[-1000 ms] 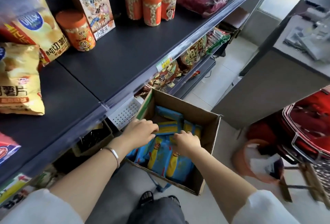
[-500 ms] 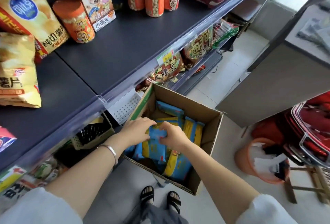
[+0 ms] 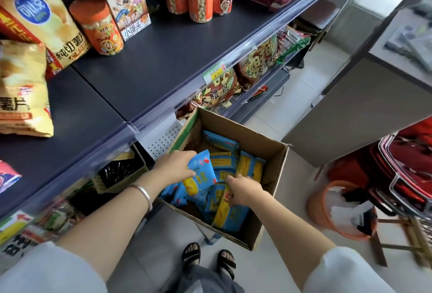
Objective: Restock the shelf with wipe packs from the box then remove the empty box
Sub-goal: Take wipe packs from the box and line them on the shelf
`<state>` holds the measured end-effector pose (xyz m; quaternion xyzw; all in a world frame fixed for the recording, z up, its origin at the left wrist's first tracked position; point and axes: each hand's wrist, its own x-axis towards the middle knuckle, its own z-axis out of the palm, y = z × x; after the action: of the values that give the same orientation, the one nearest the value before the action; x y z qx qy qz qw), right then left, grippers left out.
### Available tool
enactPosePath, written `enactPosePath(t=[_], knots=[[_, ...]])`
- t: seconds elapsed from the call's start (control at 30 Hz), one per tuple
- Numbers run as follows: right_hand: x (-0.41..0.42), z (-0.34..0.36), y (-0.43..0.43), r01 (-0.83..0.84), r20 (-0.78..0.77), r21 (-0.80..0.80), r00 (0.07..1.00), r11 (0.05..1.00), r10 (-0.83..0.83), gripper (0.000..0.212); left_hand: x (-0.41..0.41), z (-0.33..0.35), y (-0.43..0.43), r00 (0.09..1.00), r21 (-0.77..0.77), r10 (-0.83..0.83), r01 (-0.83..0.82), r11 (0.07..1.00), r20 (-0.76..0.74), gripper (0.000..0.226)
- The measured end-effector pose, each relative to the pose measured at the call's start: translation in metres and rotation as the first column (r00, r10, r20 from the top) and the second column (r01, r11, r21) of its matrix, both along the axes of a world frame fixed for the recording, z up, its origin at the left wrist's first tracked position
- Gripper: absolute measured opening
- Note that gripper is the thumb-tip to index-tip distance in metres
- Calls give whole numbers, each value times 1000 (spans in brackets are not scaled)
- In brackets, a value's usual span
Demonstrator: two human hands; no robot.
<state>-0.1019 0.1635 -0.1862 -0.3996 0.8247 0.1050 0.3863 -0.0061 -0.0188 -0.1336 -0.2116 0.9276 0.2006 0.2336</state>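
Early going, I judge: my left hand [image 3: 174, 167] grips one blue wipe pack [image 3: 201, 172] lifted just above the cardboard box [image 3: 275, 176]; my right hand [image 3: 242, 192] curls onto another pack [image 3: 224, 208] beneath it; many packs lie inside; none shows on the dark shelf [image 3: 140, 63] above my left hand.

White sleeves [image 3: 35, 267], silver bangle [image 3: 143, 193] on left wrist, black sandals [image 3: 191, 255], grey trousers [image 3: 198, 280]
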Motion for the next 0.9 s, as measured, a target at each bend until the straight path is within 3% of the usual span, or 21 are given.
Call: enactPosePath(t=[0.1, 0.23, 0.33, 0.53, 0.67, 0.8, 0.9], knots=[[10, -3, 2, -38, -130, -45, 991, 998, 32, 49, 6, -6, 0, 998, 82, 55, -52, 995, -27, 26], [14, 2, 5, -25, -130, -108, 991, 994, 11, 54, 7, -3, -2, 987, 160, 138, -123, 979, -86, 29], [14, 13, 4, -51, -137, -130, 990, 990, 33, 41, 2, 13, -5, 973, 157, 179, -156, 975, -145, 25], [-10, 79, -9, 117, -95, -323, 983, 939, -155, 38, -2, 65, -13, 924, 119, 255, -230, 966, -285, 32], [-32, 142, -18, 264, 30, -548, 954, 793, -297, 38, 1, 123, -12, 822, 123, 354, -335, 934, -446, 32], [-47, 202, -20, 371, 187, -739, 915, 563, -358, 39, 13, 186, -7, 695, 121, 380, -393, 912, -610, 20], [-53, 245, -20, 348, 242, -842, 926, 412, -290, 25, 27, 238, 0, 548, 123, 380, -448, 886, -745, 39]])
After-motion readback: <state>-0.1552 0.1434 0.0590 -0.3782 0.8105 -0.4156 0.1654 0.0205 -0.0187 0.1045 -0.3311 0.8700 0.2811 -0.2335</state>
